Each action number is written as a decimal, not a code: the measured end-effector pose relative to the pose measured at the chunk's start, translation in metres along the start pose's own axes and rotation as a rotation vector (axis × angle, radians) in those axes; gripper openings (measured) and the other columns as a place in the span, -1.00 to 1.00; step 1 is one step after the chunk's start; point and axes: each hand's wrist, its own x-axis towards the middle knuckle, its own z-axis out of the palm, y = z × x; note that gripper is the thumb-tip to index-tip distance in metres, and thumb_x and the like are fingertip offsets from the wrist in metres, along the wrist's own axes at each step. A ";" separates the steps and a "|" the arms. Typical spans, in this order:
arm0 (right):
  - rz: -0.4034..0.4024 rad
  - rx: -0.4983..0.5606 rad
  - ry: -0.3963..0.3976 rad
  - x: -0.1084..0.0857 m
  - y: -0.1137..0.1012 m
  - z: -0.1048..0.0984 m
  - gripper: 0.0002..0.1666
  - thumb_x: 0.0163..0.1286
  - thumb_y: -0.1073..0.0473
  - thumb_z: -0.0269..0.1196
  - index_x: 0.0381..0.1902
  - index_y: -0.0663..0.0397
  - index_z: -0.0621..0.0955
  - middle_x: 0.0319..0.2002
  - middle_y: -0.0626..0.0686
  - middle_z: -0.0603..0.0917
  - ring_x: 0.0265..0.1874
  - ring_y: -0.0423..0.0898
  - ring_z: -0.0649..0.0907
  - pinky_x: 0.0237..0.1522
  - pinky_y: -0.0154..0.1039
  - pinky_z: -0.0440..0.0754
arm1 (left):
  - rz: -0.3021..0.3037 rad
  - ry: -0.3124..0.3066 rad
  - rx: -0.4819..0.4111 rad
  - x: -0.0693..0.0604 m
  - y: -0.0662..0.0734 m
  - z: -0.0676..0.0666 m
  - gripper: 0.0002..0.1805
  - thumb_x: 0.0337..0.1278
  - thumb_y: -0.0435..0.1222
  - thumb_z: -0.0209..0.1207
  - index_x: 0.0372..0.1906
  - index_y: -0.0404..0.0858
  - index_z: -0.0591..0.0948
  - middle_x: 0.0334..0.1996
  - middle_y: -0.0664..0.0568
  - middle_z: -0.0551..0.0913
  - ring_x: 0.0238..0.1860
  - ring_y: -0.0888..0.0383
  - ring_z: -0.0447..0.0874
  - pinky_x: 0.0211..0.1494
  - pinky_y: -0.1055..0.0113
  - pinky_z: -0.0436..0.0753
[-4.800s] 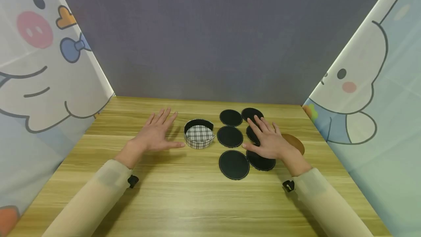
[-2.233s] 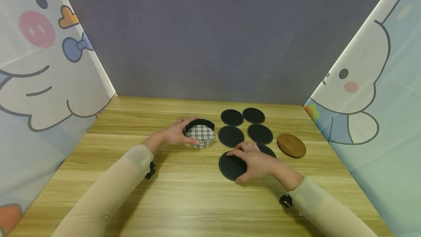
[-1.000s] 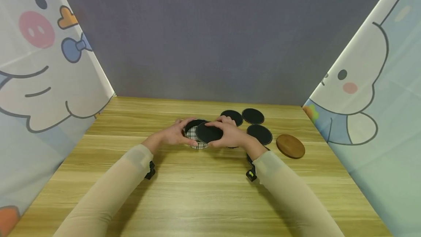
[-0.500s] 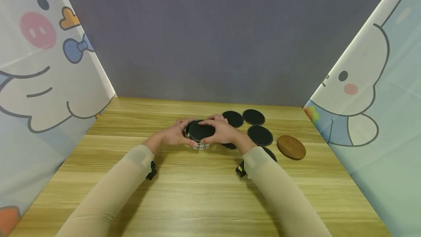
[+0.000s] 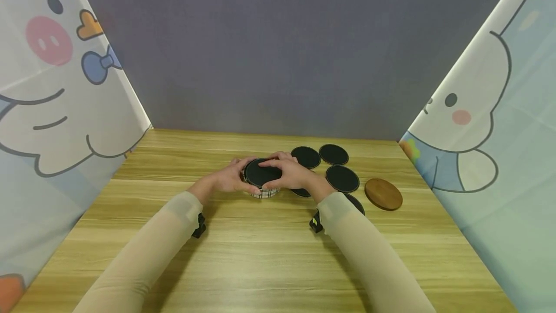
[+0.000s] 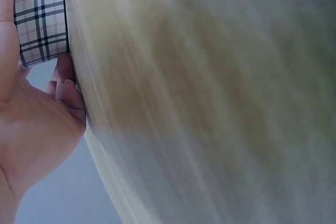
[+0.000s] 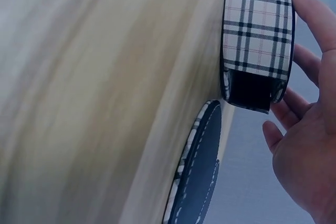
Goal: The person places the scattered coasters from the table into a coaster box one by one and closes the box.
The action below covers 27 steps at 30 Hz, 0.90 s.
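A plaid round coaster holder (image 5: 264, 193) with an open gap in its wall stands on the table. Curled round its left side, my left hand (image 5: 225, 178) steadies it; the left wrist view shows the plaid wall (image 6: 41, 19) between thumb and fingers. A black round coaster (image 5: 259, 174) lies level over the holder's mouth. My right hand (image 5: 293, 174) holds that coaster by its right edge, thumb in front and fingers behind. In the right wrist view the holder's gap faces my palm (image 7: 304, 166). The inside of the holder is mostly hidden.
Right of the holder several black coasters lie flat, among them a back one (image 5: 334, 154) and a middle one (image 5: 342, 178); my right arm partly covers others. Farther right rests a brown wooden disc (image 5: 383, 194). A grey panel (image 5: 278, 52) rises behind the wooden table (image 5: 243, 264).
My right hand took the front-left coaster from the table, carried it left and lowered it onto the holder's mouth. My left hand moved right and took hold of the holder.
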 end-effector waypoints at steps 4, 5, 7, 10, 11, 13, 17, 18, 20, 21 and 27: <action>-0.016 -0.010 -0.001 -0.002 0.001 0.001 -0.09 0.47 -0.31 0.46 0.67 -0.31 0.46 0.72 0.13 0.21 0.70 0.23 0.15 0.66 0.46 -0.02 | 0.000 0.009 0.000 -0.001 -0.001 0.000 0.35 0.11 0.26 0.58 0.83 0.09 -0.01 0.61 -0.35 0.04 0.50 -0.37 0.25 0.54 -0.40 0.34; -0.020 -0.011 0.000 -0.002 0.001 0.001 -0.09 0.48 -0.30 0.46 0.67 -0.30 0.45 0.72 0.14 0.21 0.70 0.24 0.15 0.66 0.46 -0.03 | -0.003 0.010 -0.004 -0.001 -0.001 0.001 0.34 0.12 0.25 0.58 0.83 0.10 -0.01 0.61 -0.35 0.04 0.50 -0.37 0.27 0.54 -0.39 0.35; -0.027 -0.014 0.000 -0.003 0.001 0.002 -0.10 0.49 -0.30 0.45 0.68 -0.31 0.45 0.73 0.14 0.20 0.71 0.23 0.14 0.66 0.47 -0.03 | -0.006 0.011 -0.006 -0.001 -0.001 0.001 0.34 0.12 0.24 0.58 0.83 0.10 -0.02 0.62 -0.37 0.02 0.51 -0.39 0.26 0.54 -0.39 0.36; -0.033 -0.020 -0.002 -0.003 0.002 0.003 -0.12 0.50 -0.29 0.44 0.67 -0.31 0.45 0.73 0.15 0.19 0.72 0.24 0.12 0.65 0.50 -0.04 | -0.011 0.011 -0.011 -0.002 0.000 0.001 0.35 0.11 0.24 0.59 0.83 0.10 -0.01 0.64 -0.38 -0.01 0.55 -0.43 0.22 0.55 -0.41 0.34; -0.035 -0.020 -0.003 -0.003 0.002 0.003 -0.13 0.51 -0.29 0.44 0.67 -0.30 0.46 0.74 0.15 0.19 0.72 0.24 0.11 0.65 0.52 -0.05 | -0.013 0.011 -0.013 -0.002 0.001 0.001 0.35 0.12 0.24 0.59 0.83 0.10 -0.01 0.64 -0.38 -0.02 0.55 -0.43 0.22 0.55 -0.41 0.34; -0.037 -0.027 -0.005 -0.004 0.003 0.004 -0.14 0.51 -0.29 0.43 0.66 -0.29 0.47 0.74 0.15 0.18 0.73 0.24 0.09 0.64 0.53 -0.07 | -0.015 0.011 -0.018 -0.002 0.001 0.001 0.35 0.11 0.23 0.59 0.83 0.10 -0.01 0.64 -0.37 -0.01 0.54 -0.41 0.24 0.55 -0.40 0.35; -0.031 -0.032 0.000 -0.005 0.002 0.004 -0.15 0.52 -0.29 0.42 0.66 -0.27 0.48 0.75 0.14 0.17 0.74 0.23 0.07 0.64 0.55 -0.08 | -0.013 0.012 -0.022 -0.002 0.000 0.002 0.35 0.11 0.23 0.59 0.83 0.10 -0.01 0.61 -0.34 0.04 0.45 -0.32 0.36 0.53 -0.34 0.41; -0.030 -0.036 0.002 -0.005 0.003 0.005 -0.15 0.52 -0.30 0.42 0.66 -0.28 0.48 0.75 0.13 0.17 0.74 0.22 0.06 0.64 0.54 -0.06 | -0.014 0.012 -0.021 -0.002 0.001 0.001 0.35 0.11 0.23 0.59 0.83 0.09 -0.01 0.60 -0.34 0.05 0.43 -0.31 0.38 0.52 -0.33 0.42; -0.026 -0.034 0.006 -0.006 0.003 0.006 -0.15 0.52 -0.31 0.41 0.65 -0.28 0.48 0.75 0.12 0.17 0.75 0.21 0.06 0.65 0.52 -0.05 | -0.013 0.014 -0.017 -0.003 0.001 0.001 0.35 0.10 0.23 0.60 0.83 0.08 -0.01 0.60 -0.34 0.06 0.42 -0.30 0.39 0.52 -0.32 0.42; -0.026 -0.036 0.008 -0.006 0.003 0.006 -0.16 0.52 -0.31 0.41 0.65 -0.29 0.48 0.75 0.12 0.17 0.75 0.21 0.06 0.65 0.52 -0.03 | -0.013 0.014 -0.015 -0.003 0.002 0.001 0.36 0.10 0.23 0.60 0.83 0.07 -0.01 0.60 -0.34 0.06 0.42 -0.30 0.39 0.52 -0.32 0.42; -0.026 -0.013 0.029 -0.014 0.006 0.005 -0.17 0.53 -0.31 0.40 0.64 -0.27 0.49 0.74 0.17 0.19 0.75 0.23 0.09 0.66 0.45 0.06 | -0.010 0.016 0.005 -0.003 0.001 0.001 0.36 0.10 0.24 0.59 0.83 0.06 -0.01 0.60 -0.34 0.08 0.42 -0.31 0.39 0.52 -0.35 0.40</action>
